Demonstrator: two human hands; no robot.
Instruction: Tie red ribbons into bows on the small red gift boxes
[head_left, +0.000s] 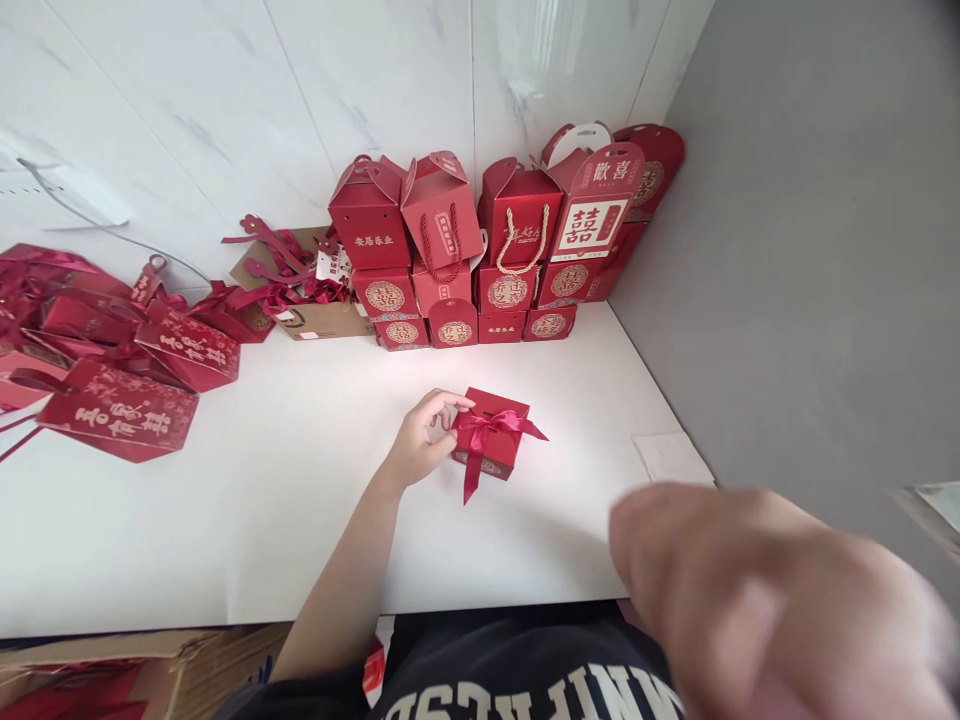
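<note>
A small red gift box (487,452) with gold print on its front sits on the white table, a crimson ribbon (495,421) tied in a bow on top. My left hand (427,436) grips the box at its left side, fingers on the top edge and thumb lower down. The ribbon's tails hang over the front and right of the box. Close to the camera at the lower right, my right hand (772,600) is raised and badly blurred. Its fingers cannot be made out, nor whether they hold anything.
Several red boxes (501,328) are stacked against the tiled wall. Beside them stands a cardboard box (330,322) with ribboned pieces. More red boxes (120,410) are heaped at left. A white sheet (671,457) lies near the grey panel (810,250). An open carton (161,665) is below the table.
</note>
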